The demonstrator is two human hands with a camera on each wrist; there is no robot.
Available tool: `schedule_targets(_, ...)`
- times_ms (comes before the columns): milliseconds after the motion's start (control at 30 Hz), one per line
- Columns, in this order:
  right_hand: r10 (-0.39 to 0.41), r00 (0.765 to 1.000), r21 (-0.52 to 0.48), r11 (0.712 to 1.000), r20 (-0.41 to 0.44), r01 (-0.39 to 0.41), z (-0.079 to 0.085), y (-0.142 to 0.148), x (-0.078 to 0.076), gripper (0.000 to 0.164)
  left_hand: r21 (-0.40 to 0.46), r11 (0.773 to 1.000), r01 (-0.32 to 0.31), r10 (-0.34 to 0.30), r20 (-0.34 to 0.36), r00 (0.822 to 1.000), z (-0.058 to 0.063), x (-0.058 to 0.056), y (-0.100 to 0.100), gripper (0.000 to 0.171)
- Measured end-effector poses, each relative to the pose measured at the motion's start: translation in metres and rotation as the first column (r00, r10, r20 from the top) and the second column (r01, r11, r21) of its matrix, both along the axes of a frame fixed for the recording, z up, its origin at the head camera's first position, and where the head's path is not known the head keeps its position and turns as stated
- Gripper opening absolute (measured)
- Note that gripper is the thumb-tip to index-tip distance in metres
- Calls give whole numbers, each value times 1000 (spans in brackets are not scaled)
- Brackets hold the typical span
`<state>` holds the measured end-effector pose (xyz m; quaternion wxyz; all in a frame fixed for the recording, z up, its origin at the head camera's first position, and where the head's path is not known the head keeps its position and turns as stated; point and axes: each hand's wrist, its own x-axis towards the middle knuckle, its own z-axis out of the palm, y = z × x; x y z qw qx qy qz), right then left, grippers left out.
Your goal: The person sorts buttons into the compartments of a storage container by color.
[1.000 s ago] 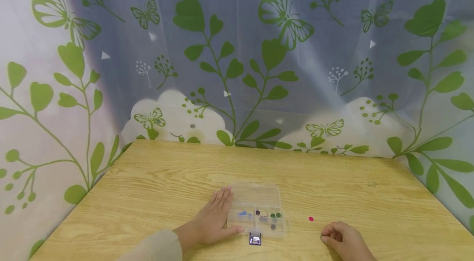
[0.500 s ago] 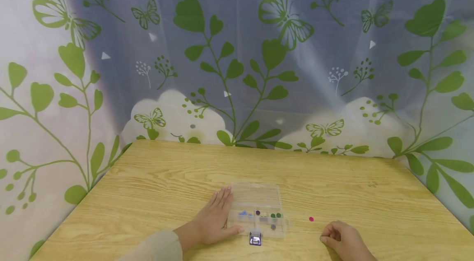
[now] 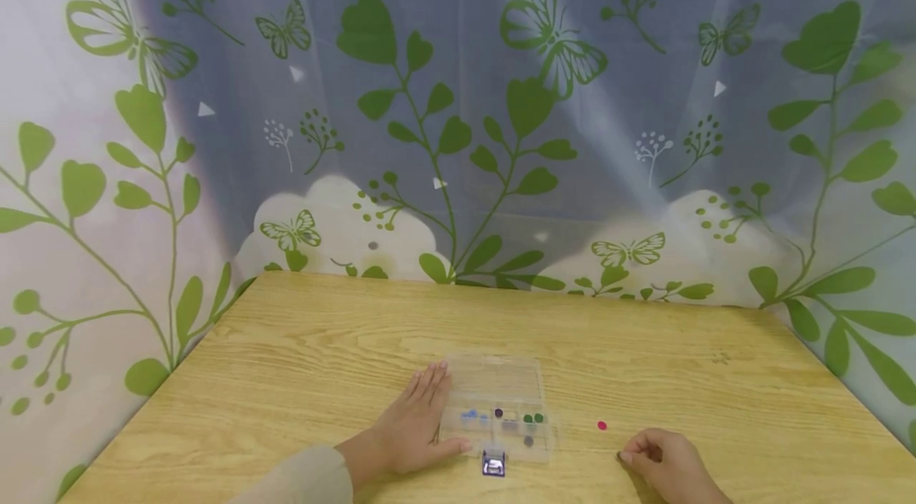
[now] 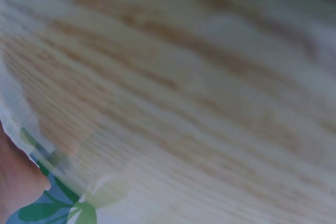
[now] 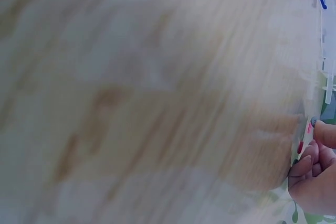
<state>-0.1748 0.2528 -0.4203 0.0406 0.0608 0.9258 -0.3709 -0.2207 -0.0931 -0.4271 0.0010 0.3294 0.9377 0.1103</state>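
A clear plastic compartment box (image 3: 495, 379) lies with its lid folded back in the head view. In it are blue pieces (image 3: 470, 415), a dark purple disc (image 3: 498, 413), green discs (image 3: 533, 418) and a grey disc (image 3: 529, 441). My left hand (image 3: 417, 424) lies flat along the box's left side, fingers straight, thumb at the front left corner. To the right, my right hand (image 3: 665, 463) pinches a small dark disc (image 5: 314, 121) between thumb and finger, other fingers curled. Beyond it a pink-red disc (image 3: 602, 425) lies on the table.
A purple-edged, shiny square latch (image 3: 494, 463) sits at the box's front edge. The wood-grain table (image 3: 343, 321) runs back to a printed curtain (image 3: 458, 91) with leaves and butterflies. Faint marks (image 3: 720, 358) show on the table's right side.
The right fingertips have shifted very slightly left, and the dark disc shows more plainly at their tips. The left hand, box and pink-red disc stay in place.
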Motion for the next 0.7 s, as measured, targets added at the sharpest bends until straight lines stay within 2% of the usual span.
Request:
schedule_targets(433, 24, 1000, -14, 1000, -7, -25, 1, 3, -1, 8, -5, 1000, -6, 6, 3, 1000, 2, 1, 1, 91)
schedule_targets(700, -23, 1000, -42, 999, 13, 23, 4, -2, 0, 8, -12, 1000, -5, 5, -10, 1000, -1, 0, 0, 92)
